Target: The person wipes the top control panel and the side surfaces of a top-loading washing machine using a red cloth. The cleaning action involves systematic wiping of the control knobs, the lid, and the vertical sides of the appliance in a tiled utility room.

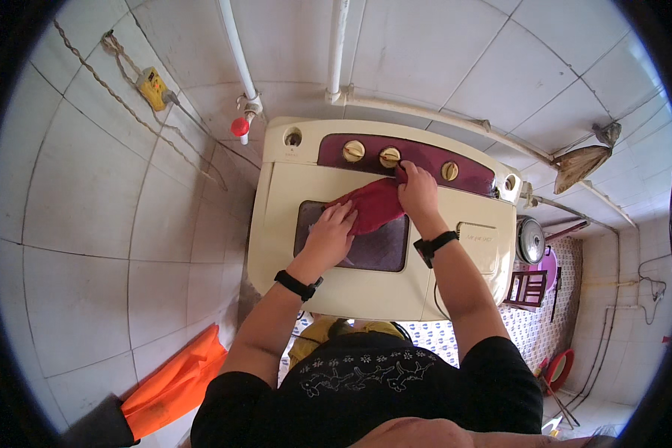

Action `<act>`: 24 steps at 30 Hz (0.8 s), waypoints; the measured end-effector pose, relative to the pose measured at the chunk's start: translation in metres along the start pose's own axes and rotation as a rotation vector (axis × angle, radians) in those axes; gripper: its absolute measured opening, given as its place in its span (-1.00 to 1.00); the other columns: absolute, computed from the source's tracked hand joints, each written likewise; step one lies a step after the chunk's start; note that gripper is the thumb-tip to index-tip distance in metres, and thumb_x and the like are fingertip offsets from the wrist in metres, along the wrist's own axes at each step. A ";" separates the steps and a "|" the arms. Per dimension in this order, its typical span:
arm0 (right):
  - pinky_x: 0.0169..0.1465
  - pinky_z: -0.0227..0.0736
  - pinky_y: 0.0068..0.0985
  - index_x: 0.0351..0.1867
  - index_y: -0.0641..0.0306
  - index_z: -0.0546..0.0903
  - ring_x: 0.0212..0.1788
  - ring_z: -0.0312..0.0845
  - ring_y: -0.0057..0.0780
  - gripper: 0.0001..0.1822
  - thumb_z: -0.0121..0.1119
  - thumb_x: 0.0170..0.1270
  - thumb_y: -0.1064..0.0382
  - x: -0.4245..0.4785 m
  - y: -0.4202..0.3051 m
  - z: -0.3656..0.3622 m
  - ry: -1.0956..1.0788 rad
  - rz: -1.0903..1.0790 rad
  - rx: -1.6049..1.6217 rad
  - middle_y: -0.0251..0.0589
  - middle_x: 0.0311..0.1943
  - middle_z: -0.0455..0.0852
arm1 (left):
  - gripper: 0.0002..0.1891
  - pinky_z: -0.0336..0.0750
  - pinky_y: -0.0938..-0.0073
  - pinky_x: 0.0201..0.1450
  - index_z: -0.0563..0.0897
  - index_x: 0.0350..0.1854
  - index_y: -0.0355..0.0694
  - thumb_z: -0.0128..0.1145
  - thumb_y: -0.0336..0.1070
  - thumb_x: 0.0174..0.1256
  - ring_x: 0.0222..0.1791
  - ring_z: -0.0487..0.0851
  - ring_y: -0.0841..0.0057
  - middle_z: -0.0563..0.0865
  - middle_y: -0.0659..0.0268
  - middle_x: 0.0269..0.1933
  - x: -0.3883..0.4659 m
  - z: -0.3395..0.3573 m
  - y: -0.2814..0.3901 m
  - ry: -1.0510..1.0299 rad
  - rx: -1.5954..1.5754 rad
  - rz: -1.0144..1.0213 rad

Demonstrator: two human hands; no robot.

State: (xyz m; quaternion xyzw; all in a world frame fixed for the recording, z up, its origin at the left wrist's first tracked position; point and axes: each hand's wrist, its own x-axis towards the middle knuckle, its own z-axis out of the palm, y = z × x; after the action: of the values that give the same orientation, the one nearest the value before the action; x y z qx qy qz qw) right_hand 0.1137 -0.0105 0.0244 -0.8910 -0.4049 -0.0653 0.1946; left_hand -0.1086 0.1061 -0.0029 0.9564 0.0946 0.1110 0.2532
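Observation:
A cream twin-tub washing machine stands in front of me. Over its dark lid window and the panel's lower edge lies a red cloth. My left hand rests on the cloth's left part, fingers slightly spread. With the fingertips of my right hand I grip a raised corner of the cloth, just below the maroon control panel and its middle knob. Two more knobs sit on the panel, one at the left and one at the right.
A tap with a red handle and white pipes are behind the machine. A yellow socket block hangs on the left wall. Orange fabric is at the lower left. A metal lid and a wooden chair are at the right.

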 end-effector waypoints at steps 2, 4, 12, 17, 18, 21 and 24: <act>0.03 0.48 -0.13 0.14 0.09 0.58 -0.07 0.61 -0.02 -0.53 0.11 0.12 0.35 -0.009 0.000 0.018 0.035 0.003 -0.088 -0.06 -0.21 0.69 | -0.43 0.38 0.17 0.41 0.50 0.32 -0.30 0.24 -0.36 0.22 0.38 0.38 0.09 0.43 0.09 0.40 0.000 0.001 -0.001 -0.004 -0.009 0.006; 0.03 0.46 -0.15 0.15 0.08 0.58 -0.07 0.59 -0.06 -0.54 0.10 0.16 0.33 -0.011 -0.006 0.025 0.046 -0.030 -0.146 -0.11 -0.21 0.67 | -0.44 0.39 0.17 0.40 0.51 0.31 -0.30 0.24 -0.36 0.22 0.38 0.39 0.08 0.43 0.09 0.40 0.001 0.001 0.001 0.011 -0.001 0.012; 0.06 0.43 -0.15 0.25 0.03 0.55 -0.06 0.58 -0.12 -0.50 0.06 0.23 0.29 -0.008 -0.008 0.033 0.036 -0.093 -0.169 -0.14 -0.19 0.64 | -0.44 0.38 0.15 0.40 0.51 0.31 -0.30 0.26 -0.37 0.21 0.38 0.37 0.05 0.41 0.08 0.42 0.003 0.001 0.004 0.004 -0.025 -0.004; 0.12 0.40 -0.17 0.30 0.07 0.51 0.02 0.55 -0.12 -0.47 0.05 0.23 0.28 -0.015 0.003 0.027 -0.027 -0.051 -0.215 -0.12 -0.09 0.62 | -0.44 0.37 0.14 0.41 0.51 0.31 -0.30 0.26 -0.38 0.21 0.39 0.36 0.05 0.41 0.08 0.41 0.004 -0.001 0.008 -0.010 0.002 -0.016; 0.11 0.39 -0.19 0.31 0.09 0.50 -0.01 0.55 -0.13 -0.47 0.04 0.25 0.28 -0.013 -0.002 0.028 -0.024 -0.070 -0.241 -0.13 -0.11 0.62 | -0.44 0.36 0.14 0.41 0.51 0.31 -0.30 0.26 -0.38 0.21 0.39 0.36 0.05 0.41 0.07 0.41 0.004 0.000 0.008 -0.011 0.000 -0.014; 0.09 0.39 -0.20 0.31 0.10 0.49 -0.02 0.55 -0.14 -0.48 0.02 0.27 0.27 -0.011 -0.017 0.026 -0.076 -0.099 -0.270 -0.14 -0.13 0.62 | -0.44 0.34 0.13 0.42 0.51 0.30 -0.30 0.26 -0.38 0.21 0.39 0.36 0.04 0.40 0.06 0.42 0.004 0.000 0.007 -0.019 -0.007 -0.010; 0.05 0.41 -0.21 0.32 0.04 0.52 -0.06 0.55 -0.15 -0.40 0.08 0.16 0.31 -0.007 -0.018 0.043 0.019 -0.115 -0.219 -0.13 -0.20 0.61 | -0.44 0.33 0.14 0.44 0.51 0.30 -0.31 0.26 -0.38 0.20 0.39 0.35 0.03 0.39 0.04 0.42 0.004 -0.003 0.008 -0.029 -0.002 -0.011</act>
State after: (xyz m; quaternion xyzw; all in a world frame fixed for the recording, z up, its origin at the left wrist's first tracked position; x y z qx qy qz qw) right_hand 0.0938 0.0123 -0.0113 -0.8815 -0.4440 -0.1288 0.0958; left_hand -0.1041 0.1014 0.0043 0.9572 0.0960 0.0956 0.2559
